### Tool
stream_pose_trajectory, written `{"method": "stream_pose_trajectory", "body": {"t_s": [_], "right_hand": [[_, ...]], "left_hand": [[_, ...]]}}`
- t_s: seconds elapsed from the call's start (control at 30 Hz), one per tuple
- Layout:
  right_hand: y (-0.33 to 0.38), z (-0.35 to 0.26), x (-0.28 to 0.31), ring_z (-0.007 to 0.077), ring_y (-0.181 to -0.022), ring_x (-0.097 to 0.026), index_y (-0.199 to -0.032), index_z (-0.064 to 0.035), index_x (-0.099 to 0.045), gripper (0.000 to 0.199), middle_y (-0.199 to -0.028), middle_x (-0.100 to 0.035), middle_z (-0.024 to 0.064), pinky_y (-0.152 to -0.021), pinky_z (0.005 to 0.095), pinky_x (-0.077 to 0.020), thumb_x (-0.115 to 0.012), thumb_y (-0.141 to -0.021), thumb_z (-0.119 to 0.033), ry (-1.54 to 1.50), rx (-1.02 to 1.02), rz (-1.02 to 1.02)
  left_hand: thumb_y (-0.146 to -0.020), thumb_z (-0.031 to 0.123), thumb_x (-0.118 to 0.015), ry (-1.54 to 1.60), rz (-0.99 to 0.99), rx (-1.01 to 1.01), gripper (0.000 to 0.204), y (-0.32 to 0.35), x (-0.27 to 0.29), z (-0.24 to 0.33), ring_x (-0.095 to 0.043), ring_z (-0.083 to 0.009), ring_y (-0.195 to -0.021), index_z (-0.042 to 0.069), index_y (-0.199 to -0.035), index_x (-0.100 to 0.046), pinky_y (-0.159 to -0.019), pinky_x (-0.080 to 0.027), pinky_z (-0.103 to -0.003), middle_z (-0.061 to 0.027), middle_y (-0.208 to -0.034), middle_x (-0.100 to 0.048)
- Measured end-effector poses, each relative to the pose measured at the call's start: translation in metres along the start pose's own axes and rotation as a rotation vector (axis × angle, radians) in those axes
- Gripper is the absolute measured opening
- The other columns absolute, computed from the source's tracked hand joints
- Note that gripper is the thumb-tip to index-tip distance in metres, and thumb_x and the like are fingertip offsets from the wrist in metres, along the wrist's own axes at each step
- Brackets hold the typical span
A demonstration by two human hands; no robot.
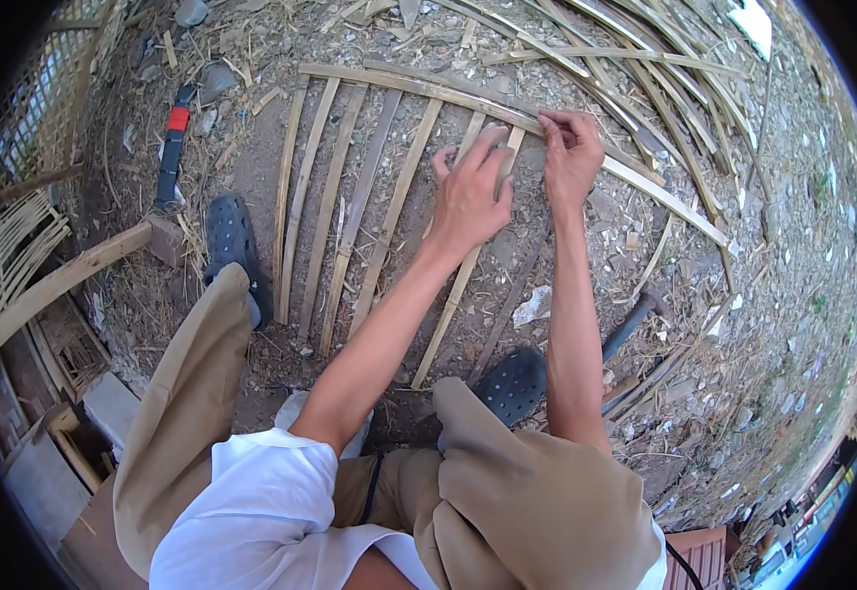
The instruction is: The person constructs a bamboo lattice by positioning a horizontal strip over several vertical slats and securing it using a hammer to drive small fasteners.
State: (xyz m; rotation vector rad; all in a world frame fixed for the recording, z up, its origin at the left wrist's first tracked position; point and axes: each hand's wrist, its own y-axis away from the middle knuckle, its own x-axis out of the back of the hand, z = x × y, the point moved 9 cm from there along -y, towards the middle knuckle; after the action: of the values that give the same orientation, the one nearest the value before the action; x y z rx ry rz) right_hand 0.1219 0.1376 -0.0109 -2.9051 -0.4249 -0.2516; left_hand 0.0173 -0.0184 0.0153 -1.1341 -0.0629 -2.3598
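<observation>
Best to steady with the right hand [573,157], its thumb and forefinger drawn close together at the lower long strip [448,94]; cannot tell whether nipped on that strip or on a slat end beside it. Just left of it, over the row of slats [398,208], note the left hand [475,187], half open, fingers spread and loosely bent, slightly blurred; cannot make out any firm hold.

Press lightly with the spread fingers to stop a slat from sliding, and pinch near the crossing rather than far down the length, for less flex in thin wood. Check the lie against the upper long strip [428,75], close alongside, before any harder push. Mind the dark slat [519,285] below the right wrist, easily knocked askew by a forearm.

Farther out, hold the right shoe [514,385] clear of the slats' lower ends, and likewise the left shoe [230,236], near the leftmost slat. Leave the dark-handled hammer [630,326] beside the right forearm, and avoid dragging against the loose strips [645,56] at upper right.
</observation>
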Motion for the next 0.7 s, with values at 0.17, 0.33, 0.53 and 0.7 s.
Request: {"method": "stream_pose_trajectory", "body": {"t_s": [0.17,0.33,0.53,0.7], "right_hand": [[0.001,-0.005,0.001,0.0155,-0.086,-0.073,-0.108,0.0022,-0.081,0.008,-0.101,-0.074,0.0090,-0.079,0.0290,-0.0594,-0.079,-0.100,0.003,0.031,0.022,0.026],[0.005,-0.009,-0.003,0.0174,-0.086,-0.073,-0.112,0.0018,-0.080,0.013,-0.103,-0.076,0.0108,-0.080,0.0309,-0.0596,-0.079,-0.099,0.004,0.042,0.046,-0.002],[0.010,-0.017,-0.009,0.0202,-0.090,-0.073,-0.116,0.0006,-0.077,0.019,-0.103,-0.077,0.0116,-0.081,0.0333,-0.0591,-0.079,-0.097,0.006,0.067,0.093,-0.014],[0.011,-0.028,-0.013,0.0249,-0.089,-0.074,-0.116,0.0004,-0.077,0.021,-0.103,-0.076,0.0130,-0.081,0.0355,-0.0597,-0.079,-0.096,0.006,0.128,0.148,-0.050]], "left_hand": [[-0.095,0.010,-0.076,0.051,0.024,0.004,0.053,0.011,0.001,0.005,-0.051,-0.0245,-0.157,0.009,-0.147,-0.066,-0.121,-0.031,-0.053,-0.0073,-0.165,-0.059],[-0.094,0.010,-0.075,-0.049,-0.053,-0.037,0.063,-0.018,-0.001,0.010,-0.050,-0.0251,-0.158,0.010,-0.156,-0.061,-0.119,-0.033,-0.051,-0.0069,-0.166,-0.059],[-0.093,0.009,-0.076,-0.010,-0.034,-0.062,0.061,-0.024,-0.002,-0.002,-0.053,-0.0261,-0.154,0.010,-0.153,-0.065,-0.116,-0.036,-0.050,-0.0063,-0.162,-0.062],[-0.092,0.007,-0.075,-0.010,-0.003,-0.020,0.052,-0.028,0.003,-0.002,-0.061,-0.0293,-0.144,0.009,-0.144,-0.069,-0.113,-0.042,-0.049,-0.0068,-0.152,-0.069]]}}
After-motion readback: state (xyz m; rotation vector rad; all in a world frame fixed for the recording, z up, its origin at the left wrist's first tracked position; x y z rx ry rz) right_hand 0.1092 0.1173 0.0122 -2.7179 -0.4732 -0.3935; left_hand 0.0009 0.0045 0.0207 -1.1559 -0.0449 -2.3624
